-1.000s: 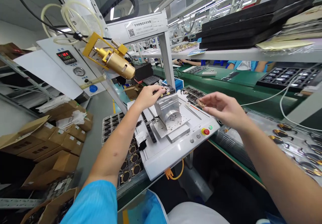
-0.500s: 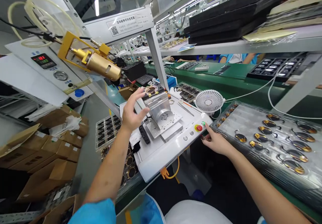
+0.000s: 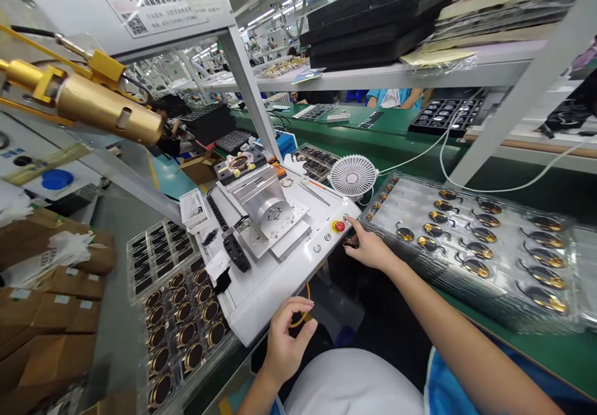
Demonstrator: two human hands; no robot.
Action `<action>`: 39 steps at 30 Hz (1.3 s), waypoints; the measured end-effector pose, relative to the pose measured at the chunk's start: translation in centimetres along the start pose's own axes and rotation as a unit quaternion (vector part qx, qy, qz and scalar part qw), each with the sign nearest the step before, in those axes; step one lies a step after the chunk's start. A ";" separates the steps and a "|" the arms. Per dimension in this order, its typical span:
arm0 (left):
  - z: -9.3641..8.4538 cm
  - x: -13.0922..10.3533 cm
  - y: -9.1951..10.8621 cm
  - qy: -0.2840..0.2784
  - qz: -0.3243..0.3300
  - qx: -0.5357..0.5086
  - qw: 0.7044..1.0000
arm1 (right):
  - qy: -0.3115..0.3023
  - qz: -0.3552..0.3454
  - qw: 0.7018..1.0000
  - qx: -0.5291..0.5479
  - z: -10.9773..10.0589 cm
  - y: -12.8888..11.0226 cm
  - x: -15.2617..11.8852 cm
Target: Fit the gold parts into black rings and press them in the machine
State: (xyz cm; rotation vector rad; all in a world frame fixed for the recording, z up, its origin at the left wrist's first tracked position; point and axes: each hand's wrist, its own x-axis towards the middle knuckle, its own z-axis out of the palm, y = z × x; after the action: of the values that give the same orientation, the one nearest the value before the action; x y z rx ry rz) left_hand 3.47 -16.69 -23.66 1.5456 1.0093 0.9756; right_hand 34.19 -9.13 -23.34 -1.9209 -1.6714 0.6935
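View: head camera.
Right grip: My right grip [image 3: 373, 252] is closed narrowly on a small dark part [image 3: 351, 244], just beyond the front edge of the white machine base [image 3: 261, 290].
Green button: My right index fingertip lies at the green button [image 3: 346, 217], beside the red button [image 3: 339, 226]; I cannot tell whether it presses.
Left grip: My left grip [image 3: 288, 343] is wide, thumb apart from curved fingers, before the base.
Fixture: A gold-rimmed round part [image 3: 240, 163] lies atop the metal block [image 3: 265, 197].
Gold cylinder: The gold cylinder [image 3: 109, 110] hangs tilted, left of the block.
Right side: A clear tray [image 3: 508, 228] rests on the bench [image 3: 569, 353].
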 end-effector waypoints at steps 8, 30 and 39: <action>4.5 0.8 -1.2 -0.029 -0.156 -0.259 0.953 | -0.051 -0.141 0.931 0.334 3.9 -0.7 -6.9; 4.8 0.5 -1.3 0.008 -0.168 -0.281 0.945 | 0.105 0.179 0.970 -0.123 -10.1 5.8 -2.2; 3.8 0.9 0.1 -0.068 -0.215 -0.356 0.907 | 0.158 -0.014 0.985 0.074 -7.6 1.7 -6.0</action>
State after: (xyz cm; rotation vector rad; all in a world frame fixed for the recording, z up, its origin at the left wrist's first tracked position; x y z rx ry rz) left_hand 7.29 -17.00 -24.14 0.7270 0.7271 0.7793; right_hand 39.80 -15.56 -18.45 -1.7921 -1.4075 0.4586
